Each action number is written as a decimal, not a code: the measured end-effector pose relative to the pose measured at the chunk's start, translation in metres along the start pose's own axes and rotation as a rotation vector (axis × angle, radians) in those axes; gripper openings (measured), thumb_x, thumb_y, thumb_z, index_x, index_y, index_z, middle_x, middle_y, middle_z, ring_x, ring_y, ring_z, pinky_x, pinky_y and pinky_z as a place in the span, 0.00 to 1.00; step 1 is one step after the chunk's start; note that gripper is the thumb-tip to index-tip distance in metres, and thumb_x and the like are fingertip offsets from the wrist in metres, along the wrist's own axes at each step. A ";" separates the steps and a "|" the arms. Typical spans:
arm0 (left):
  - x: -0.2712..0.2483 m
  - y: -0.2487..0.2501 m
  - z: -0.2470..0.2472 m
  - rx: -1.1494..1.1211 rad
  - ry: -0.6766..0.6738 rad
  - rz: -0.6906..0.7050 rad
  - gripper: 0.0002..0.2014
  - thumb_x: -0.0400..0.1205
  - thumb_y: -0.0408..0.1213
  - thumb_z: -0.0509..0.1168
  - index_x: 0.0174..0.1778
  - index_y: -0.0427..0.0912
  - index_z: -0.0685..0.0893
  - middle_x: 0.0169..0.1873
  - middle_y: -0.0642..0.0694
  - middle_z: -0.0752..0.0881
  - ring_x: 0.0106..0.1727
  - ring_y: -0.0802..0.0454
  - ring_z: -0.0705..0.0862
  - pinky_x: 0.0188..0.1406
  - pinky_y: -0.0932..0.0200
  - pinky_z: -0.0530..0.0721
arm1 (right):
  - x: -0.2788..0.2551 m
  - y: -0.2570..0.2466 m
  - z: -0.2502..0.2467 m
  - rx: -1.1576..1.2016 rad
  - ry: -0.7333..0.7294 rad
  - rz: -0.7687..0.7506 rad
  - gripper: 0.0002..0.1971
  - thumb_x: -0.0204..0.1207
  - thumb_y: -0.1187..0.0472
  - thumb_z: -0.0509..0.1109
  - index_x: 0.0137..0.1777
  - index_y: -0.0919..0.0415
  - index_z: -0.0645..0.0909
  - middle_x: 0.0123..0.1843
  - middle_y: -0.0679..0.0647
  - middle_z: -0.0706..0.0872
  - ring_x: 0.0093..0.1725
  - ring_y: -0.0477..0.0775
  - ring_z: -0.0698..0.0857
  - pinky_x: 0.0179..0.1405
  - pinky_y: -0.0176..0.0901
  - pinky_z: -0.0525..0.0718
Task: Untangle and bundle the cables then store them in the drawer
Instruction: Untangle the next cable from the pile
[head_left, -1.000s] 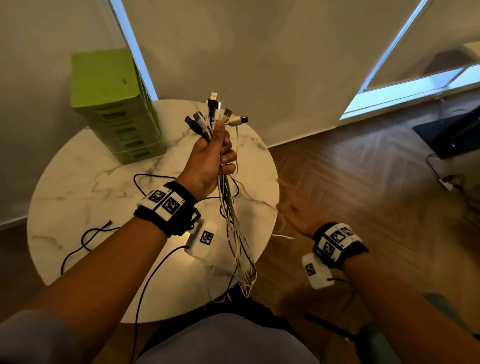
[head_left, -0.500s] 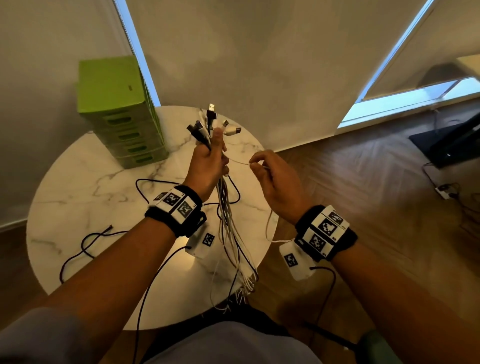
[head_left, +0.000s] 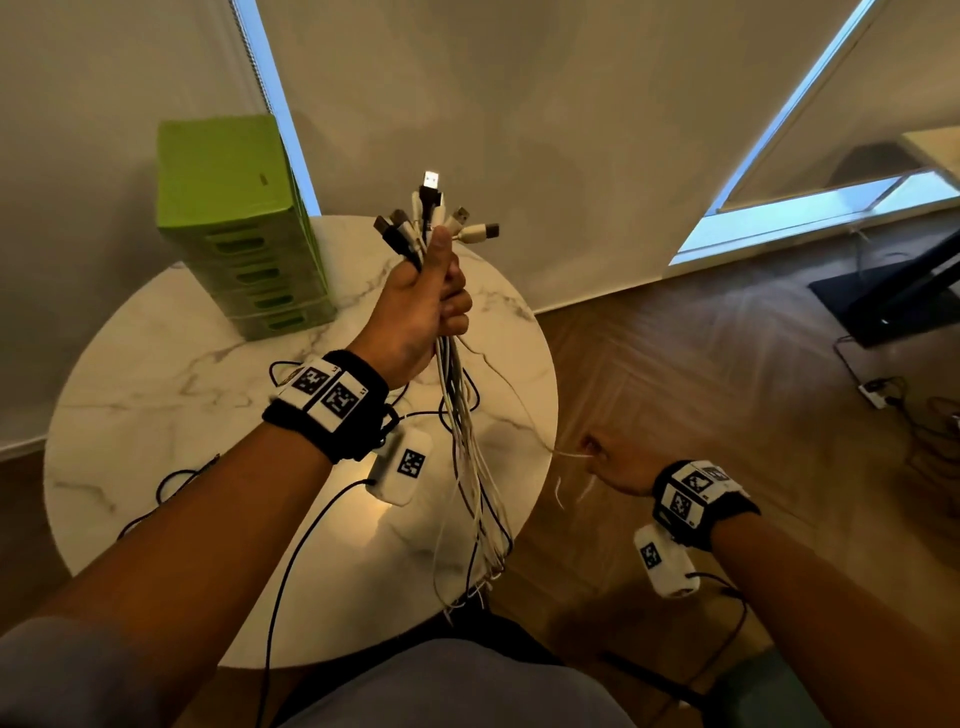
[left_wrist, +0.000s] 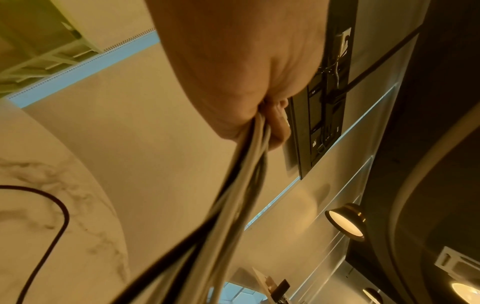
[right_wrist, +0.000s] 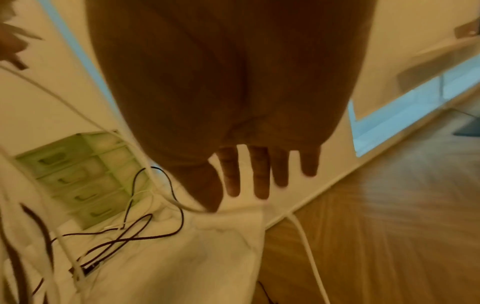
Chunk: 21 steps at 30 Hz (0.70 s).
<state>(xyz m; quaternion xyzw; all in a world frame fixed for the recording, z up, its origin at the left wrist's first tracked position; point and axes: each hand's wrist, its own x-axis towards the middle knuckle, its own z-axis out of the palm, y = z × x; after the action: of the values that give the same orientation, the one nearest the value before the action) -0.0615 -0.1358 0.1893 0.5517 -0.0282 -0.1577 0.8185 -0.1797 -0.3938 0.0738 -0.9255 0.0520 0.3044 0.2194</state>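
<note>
My left hand (head_left: 426, 306) grips a bundle of white and black cables (head_left: 467, 441) upright above the round marble table (head_left: 156, 415). Their USB plugs (head_left: 431, 213) fan out above my thumb, and the loose ends hang past the table's front edge. In the left wrist view the cables (left_wrist: 233, 195) run out from under my curled fingers (left_wrist: 275, 123). One thin white cable (head_left: 519, 405) leads down and right to my right hand (head_left: 618, 462), which is low, just off the table's right edge. There its fingers (right_wrist: 249, 164) are straight and spread, and the white cable (right_wrist: 78, 111) crosses my thumb tip.
A green drawer unit (head_left: 244, 228) with several shut drawers stands at the table's back left, against the wall. Dark cables (right_wrist: 130, 240) lie loose on the tabletop. To the right is wooden floor (head_left: 727, 364), with a power strip and wires (head_left: 878, 395) further off.
Half a second ago my right hand pinched the thin white cable up beside the bundle. It has since swept down and right along that cable. My left hand has lifted the bundle slightly.
</note>
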 end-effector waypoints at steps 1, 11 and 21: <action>0.000 0.001 0.003 -0.008 -0.018 -0.010 0.19 0.90 0.53 0.55 0.36 0.47 0.71 0.25 0.54 0.66 0.25 0.59 0.61 0.22 0.66 0.60 | 0.003 -0.007 -0.002 -0.006 0.014 -0.065 0.18 0.82 0.56 0.69 0.70 0.57 0.74 0.67 0.48 0.77 0.70 0.51 0.76 0.65 0.42 0.75; 0.001 -0.011 0.024 0.685 -0.210 0.171 0.24 0.85 0.65 0.53 0.46 0.48 0.82 0.40 0.51 0.82 0.43 0.66 0.82 0.50 0.70 0.80 | -0.001 -0.152 -0.046 0.579 0.358 -0.543 0.24 0.80 0.59 0.70 0.73 0.63 0.70 0.60 0.50 0.85 0.57 0.51 0.87 0.61 0.57 0.86; 0.010 0.008 0.017 0.030 -0.296 -0.036 0.23 0.73 0.32 0.76 0.65 0.44 0.82 0.50 0.47 0.89 0.53 0.52 0.89 0.61 0.51 0.83 | -0.018 -0.158 -0.051 0.557 0.465 -0.495 0.05 0.84 0.63 0.60 0.52 0.52 0.73 0.30 0.44 0.77 0.27 0.45 0.75 0.32 0.54 0.77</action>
<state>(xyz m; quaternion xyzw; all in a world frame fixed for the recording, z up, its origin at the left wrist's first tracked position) -0.0538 -0.1514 0.2025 0.5350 -0.1411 -0.2516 0.7941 -0.1305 -0.2747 0.1801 -0.8593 -0.0432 0.0007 0.5096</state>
